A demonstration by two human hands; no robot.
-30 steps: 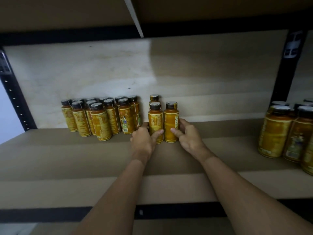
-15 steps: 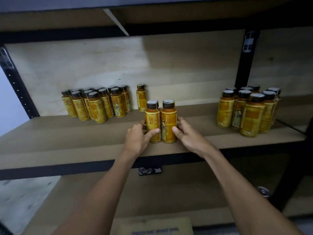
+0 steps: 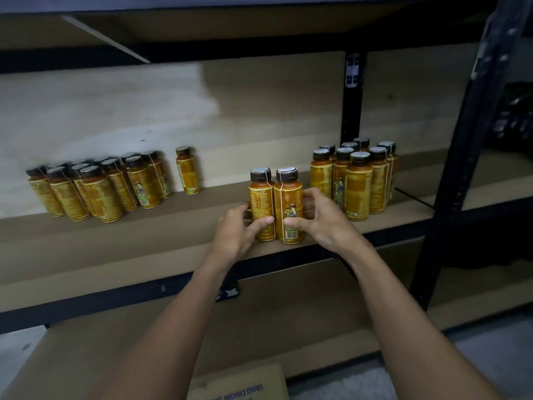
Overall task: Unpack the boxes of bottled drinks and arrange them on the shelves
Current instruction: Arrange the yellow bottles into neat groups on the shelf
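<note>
Centre frame, our left hand (image 3: 236,229) and right hand (image 3: 320,223) each curl around one side of a pair of amber, dark-capped plastic bottles (image 3: 288,197), thumbs pressed on the labels, upright near the front edge of the brown wooden shelf board (image 3: 115,249).

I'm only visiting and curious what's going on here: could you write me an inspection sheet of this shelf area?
Surface: brown shelf board, black front rail.
Job's things: pair of bottles upright near the front edge; left cluster and single bottle further back; right cluster near the post.
Clutter: cardboard box below, partly cut off.
Grippers: left hand and right hand grip the pair of bottles from either side.
Cables: nothing seen.
Surroundings: black post, pale back wall.
</note>
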